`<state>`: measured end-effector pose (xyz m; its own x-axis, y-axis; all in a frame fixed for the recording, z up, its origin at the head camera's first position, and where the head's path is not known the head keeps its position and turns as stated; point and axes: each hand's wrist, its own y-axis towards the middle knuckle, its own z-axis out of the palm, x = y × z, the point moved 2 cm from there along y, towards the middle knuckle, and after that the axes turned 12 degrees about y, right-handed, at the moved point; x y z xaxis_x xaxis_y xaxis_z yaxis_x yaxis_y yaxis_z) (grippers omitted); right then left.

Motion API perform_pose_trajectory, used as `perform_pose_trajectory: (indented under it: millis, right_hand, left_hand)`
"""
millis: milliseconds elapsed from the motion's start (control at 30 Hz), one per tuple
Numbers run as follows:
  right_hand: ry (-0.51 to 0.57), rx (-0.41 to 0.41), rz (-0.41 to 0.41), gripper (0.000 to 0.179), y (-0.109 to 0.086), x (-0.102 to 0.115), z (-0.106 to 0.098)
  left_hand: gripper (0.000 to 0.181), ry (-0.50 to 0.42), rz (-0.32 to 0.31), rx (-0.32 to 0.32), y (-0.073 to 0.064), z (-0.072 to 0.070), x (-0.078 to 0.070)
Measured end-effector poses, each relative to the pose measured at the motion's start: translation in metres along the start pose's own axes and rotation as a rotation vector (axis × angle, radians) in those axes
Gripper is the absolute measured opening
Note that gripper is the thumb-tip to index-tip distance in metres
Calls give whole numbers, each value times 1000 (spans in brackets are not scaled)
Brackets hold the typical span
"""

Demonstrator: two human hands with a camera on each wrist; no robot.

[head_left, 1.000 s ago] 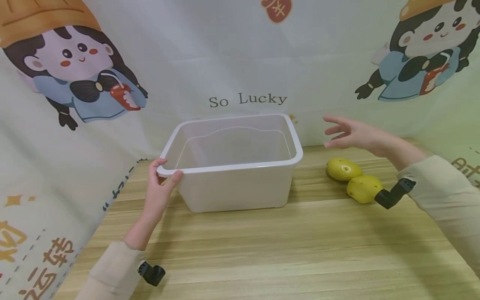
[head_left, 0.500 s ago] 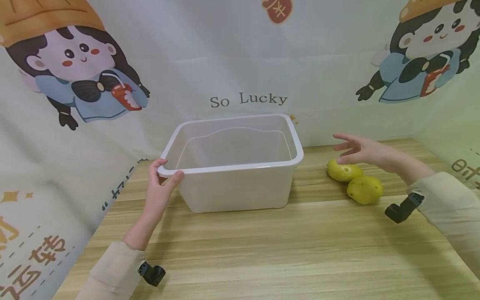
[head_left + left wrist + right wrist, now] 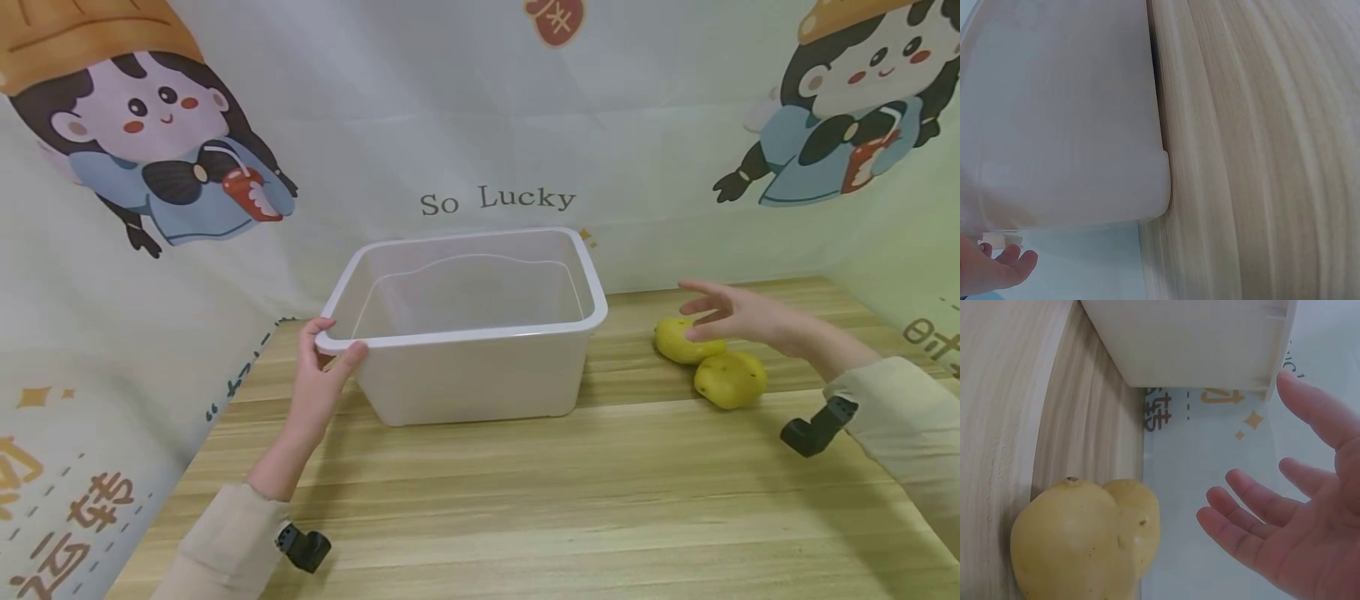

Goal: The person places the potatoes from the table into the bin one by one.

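Observation:
A white plastic storage bin [image 3: 468, 375], open at the top, stands on the wooden table. My left hand [image 3: 318, 379] grips its near left rim corner, thumb on the front and fingers round the side. In the left wrist view, fingertips of the left hand [image 3: 997, 265] show beside the bin wall [image 3: 1060, 119]. Two yellow, spotted fruits lie close together to the right: a rear one [image 3: 675, 342] and a nearer one [image 3: 731, 381]. My right hand [image 3: 738, 317], fingers spread and holding nothing, hovers over the rear fruit, overlapping it in the head view.
The wooden table [image 3: 480, 500] reaches toward me in front of the bin. A pale printed cloth [image 3: 360, 158] hangs close behind and along both sides. Black cameras sit on both wrists, the left one [image 3: 303, 547] low over the table.
My right hand has come down and to the right, from beside the bin's rim height to just above the rear fruit. The left hand, bin and fruits have stayed put.

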<state>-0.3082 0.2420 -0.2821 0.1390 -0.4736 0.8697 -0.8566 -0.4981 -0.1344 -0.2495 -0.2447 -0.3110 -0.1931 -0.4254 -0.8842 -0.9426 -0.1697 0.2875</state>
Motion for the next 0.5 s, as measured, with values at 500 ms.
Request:
perform_pose_trajectory:
  millis: [500]
  right_hand:
    - [-27, -8, 29, 82, -6, -24, -2]
  left_hand:
    - [50, 29, -6, -6, 1, 1, 1]
